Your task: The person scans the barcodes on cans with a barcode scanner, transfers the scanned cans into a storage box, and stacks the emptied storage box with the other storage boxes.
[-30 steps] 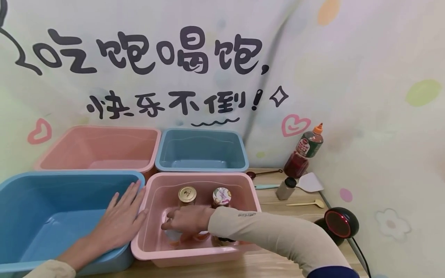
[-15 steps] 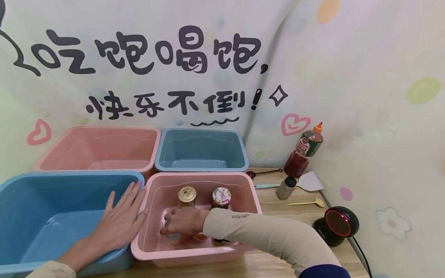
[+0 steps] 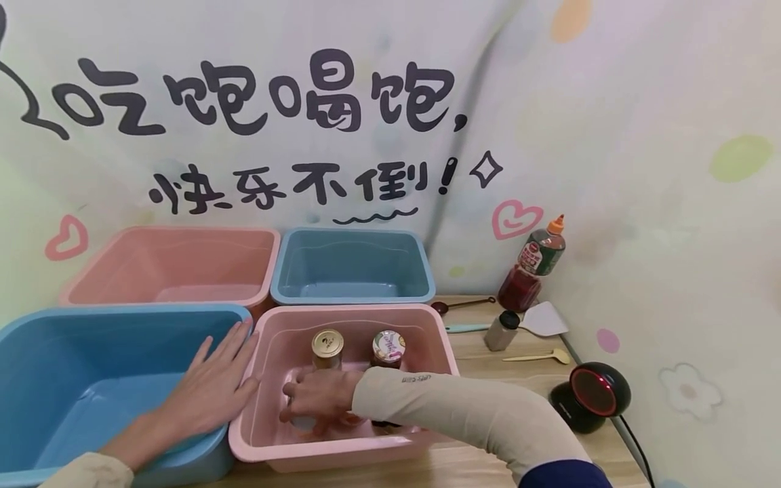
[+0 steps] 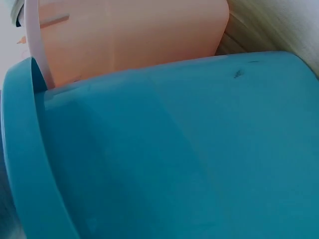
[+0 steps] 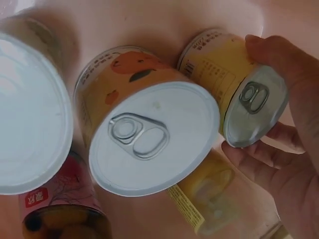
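Observation:
In the head view my left hand (image 3: 210, 386) lies with its fingers straight on the rim of the large blue bin (image 3: 122, 310); the left wrist view shows that bin's side (image 4: 164, 149) but not the hand. My right hand (image 3: 326, 396) reaches down into the front pink bin (image 3: 342, 447). Seen from the right wrist, this hand (image 5: 294, 114) grips a yellow can (image 5: 219, 69) with a pull-tab lid, thumb on one side and fingers on the other. Beside it stands an orange-labelled can (image 5: 154, 134).
The pink bin also holds a white-lidded can (image 5: 32, 119), a jar of dark fruit (image 5: 65, 219), a gold-lidded can (image 3: 328, 344) and a jar (image 3: 388, 346). Behind stand another pink bin (image 3: 171, 234) and blue bin (image 3: 354, 298). A sauce bottle (image 3: 532, 264), spatula (image 3: 545, 320) and black device (image 3: 592, 396) are at right.
My right hand and forearm have shifted slightly left inside the pink bin. The left hand stays on the blue bin's rim.

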`<state>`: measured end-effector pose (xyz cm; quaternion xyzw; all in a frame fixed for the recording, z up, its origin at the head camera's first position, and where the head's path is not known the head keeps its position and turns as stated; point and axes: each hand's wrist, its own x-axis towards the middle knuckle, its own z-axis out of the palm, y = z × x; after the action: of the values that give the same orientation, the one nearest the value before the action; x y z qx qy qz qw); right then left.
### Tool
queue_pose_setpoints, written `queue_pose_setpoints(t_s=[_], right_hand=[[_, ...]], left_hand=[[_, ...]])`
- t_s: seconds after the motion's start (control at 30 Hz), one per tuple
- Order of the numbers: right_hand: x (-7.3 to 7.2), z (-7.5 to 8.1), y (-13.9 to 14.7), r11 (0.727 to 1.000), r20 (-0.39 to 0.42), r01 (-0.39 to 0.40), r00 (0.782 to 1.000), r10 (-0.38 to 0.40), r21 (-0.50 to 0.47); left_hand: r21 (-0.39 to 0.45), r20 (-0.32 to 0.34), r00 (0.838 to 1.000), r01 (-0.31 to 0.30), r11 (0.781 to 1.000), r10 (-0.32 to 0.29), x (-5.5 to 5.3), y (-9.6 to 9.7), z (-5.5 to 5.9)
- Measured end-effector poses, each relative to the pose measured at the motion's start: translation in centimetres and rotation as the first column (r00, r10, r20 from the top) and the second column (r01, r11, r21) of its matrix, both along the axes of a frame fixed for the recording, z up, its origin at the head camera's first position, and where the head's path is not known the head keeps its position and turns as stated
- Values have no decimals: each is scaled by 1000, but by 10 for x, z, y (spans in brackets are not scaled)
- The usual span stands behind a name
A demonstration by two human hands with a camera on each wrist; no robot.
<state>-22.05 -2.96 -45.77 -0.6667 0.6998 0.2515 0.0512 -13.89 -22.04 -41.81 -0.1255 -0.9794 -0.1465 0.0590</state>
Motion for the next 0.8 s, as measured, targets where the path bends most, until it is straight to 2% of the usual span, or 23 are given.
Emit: queue_pose_setpoints(t_s=[0.13,0.47,0.67,0.8], right_hand=[[-2,12,1,1000,38,14,999,-14,-7],[3,77,28,992,163,89,984,-74,-89],[2,111,60,966,296,187,947,-129,-179],[-1,135,84,936,398,270,902,-165,-225]], left_hand=[[10,18,1000,2,1000,-2,-1,0,1],[21,8,1000,-19,1000,19,-4,2,0],[-7,-3,1000,-12,1000,12,-4,6,-3],[-29,-24,1000,-11,1000,10,-4,5,-4]])
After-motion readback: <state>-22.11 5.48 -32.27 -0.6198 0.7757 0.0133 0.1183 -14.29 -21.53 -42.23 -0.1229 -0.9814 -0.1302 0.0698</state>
